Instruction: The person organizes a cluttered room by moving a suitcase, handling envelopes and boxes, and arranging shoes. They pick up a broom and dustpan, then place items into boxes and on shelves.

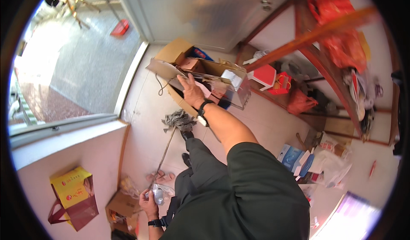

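My left hand (148, 204) grips the wooden handle (164, 158) of a mop at the lower left. The mop's grey cloth-strip head (180, 119) lies on the floor by my black shoe. Crumpled clear plastic (157, 194) shows right beside the left fingers. My right arm stretches forward, and my right hand (193, 92) is at an open cardboard box (182, 100), fingers spread over its near flap. Whether those fingers grip the flap cannot be made out. Inside the box are smaller cartons (192, 64) and a white printed packet (232, 79).
A grey door (198, 16) stands behind the box, with a doorway sill (131, 76) to the left. Red-brown wooden shelving (333, 80) holds red plastic bags (344, 52) on the right. Pink slippers (165, 177) and another carton (123, 204) lie lower left. A yellow-maroon bag (75, 192) hangs on the wall.
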Demonstrator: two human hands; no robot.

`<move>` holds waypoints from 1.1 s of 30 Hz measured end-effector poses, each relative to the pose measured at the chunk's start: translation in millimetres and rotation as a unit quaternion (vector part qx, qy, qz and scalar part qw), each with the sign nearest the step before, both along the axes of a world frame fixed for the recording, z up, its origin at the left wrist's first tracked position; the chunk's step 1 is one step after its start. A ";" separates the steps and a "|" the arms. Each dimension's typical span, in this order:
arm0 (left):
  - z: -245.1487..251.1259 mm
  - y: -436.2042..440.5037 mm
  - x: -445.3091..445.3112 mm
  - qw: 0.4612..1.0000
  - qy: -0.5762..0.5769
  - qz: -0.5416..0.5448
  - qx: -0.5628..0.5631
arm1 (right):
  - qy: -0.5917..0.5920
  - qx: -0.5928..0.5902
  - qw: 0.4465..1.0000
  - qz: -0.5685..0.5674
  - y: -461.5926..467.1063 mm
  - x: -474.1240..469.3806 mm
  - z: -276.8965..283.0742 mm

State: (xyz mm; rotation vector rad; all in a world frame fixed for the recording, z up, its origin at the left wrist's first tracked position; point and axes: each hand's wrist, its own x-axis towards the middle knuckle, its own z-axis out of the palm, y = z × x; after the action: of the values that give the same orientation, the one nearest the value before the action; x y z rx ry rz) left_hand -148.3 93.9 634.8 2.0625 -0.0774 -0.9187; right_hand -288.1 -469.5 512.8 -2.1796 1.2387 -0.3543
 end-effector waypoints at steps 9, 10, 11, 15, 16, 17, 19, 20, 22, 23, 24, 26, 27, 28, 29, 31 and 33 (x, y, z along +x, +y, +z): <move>90.3 -98.9 -37.0 0.952 0.081 -0.215 -0.201 | -0.224 -0.011 0.948 0.224 223.4 -113.8 189.1; 103.5 -110.0 -58.0 0.939 0.106 -0.232 -0.231 | -0.214 0.089 0.938 0.257 259.7 -142.9 212.8; 115.3 -120.0 -80.8 0.922 0.132 -0.250 -0.263 | -0.281 0.105 0.909 0.290 286.5 -163.2 233.8; 146.7 -154.7 -171.6 0.859 0.033 -0.443 -0.253 | -0.166 0.141 0.960 0.173 341.4 -230.1 286.3; 152.1 -164.7 -188.7 0.852 0.068 -0.467 -0.228 | -0.203 0.060 0.966 0.149 341.5 -248.1 289.7; 156.4 -172.2 -204.6 0.842 0.089 -0.484 -0.220 | -0.172 0.078 0.973 0.131 339.7 -273.4 289.3; 161.0 -176.6 -229.1 0.825 0.178 -0.483 -0.232 | -0.193 0.116 0.974 0.015 333.0 -321.6 278.0; 159.5 -183.4 -236.3 0.825 0.182 -0.500 -0.192 | -0.217 0.075 0.972 -0.054 322.3 -346.9 268.0; 150.7 -195.7 -246.9 0.813 0.182 -0.531 -0.154 | -0.309 -0.017 0.924 -0.224 288.4 -407.7 247.8; 141.8 -196.9 -253.0 0.831 0.227 -0.479 -0.169 | -0.324 -0.018 0.883 -0.338 269.8 -442.8 239.9; 130.3 -199.3 -258.4 0.852 0.207 -0.462 -0.131 | -0.368 -0.023 0.845 -0.387 249.1 -484.2 235.4; 102.3 -198.5 -265.4 0.887 0.162 -0.426 -0.076 | -0.450 -0.020 0.760 -0.469 207.2 -570.9 238.2; 84.6 -198.1 -270.9 0.901 0.134 -0.409 -0.049 | -0.494 -0.006 0.702 -0.513 185.4 -613.3 246.3; 66.2 -196.6 -273.7 0.918 0.137 -0.373 -0.008 | -0.519 -0.057 0.680 -0.514 168.2 -654.2 257.1; 50.0 -190.2 -272.2 0.930 0.138 -0.340 0.033 | -0.542 -0.055 0.640 -0.542 153.3 -692.4 270.0; 19.7 -167.7 -268.4 0.924 0.209 -0.316 0.049 | -0.538 -0.103 0.636 -0.543 118.2 -757.8 304.1; -9.0 -140.9 -269.4 0.935 0.186 -0.287 0.092 | -0.567 -0.144 0.622 -0.521 70.9 -810.2 335.4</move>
State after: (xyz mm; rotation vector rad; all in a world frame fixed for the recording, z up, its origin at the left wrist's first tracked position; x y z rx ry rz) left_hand -417.7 -47.0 625.8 2.0276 -0.4205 -1.7182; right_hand -1098.3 -398.6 848.2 -0.6354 1.4300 -2.0867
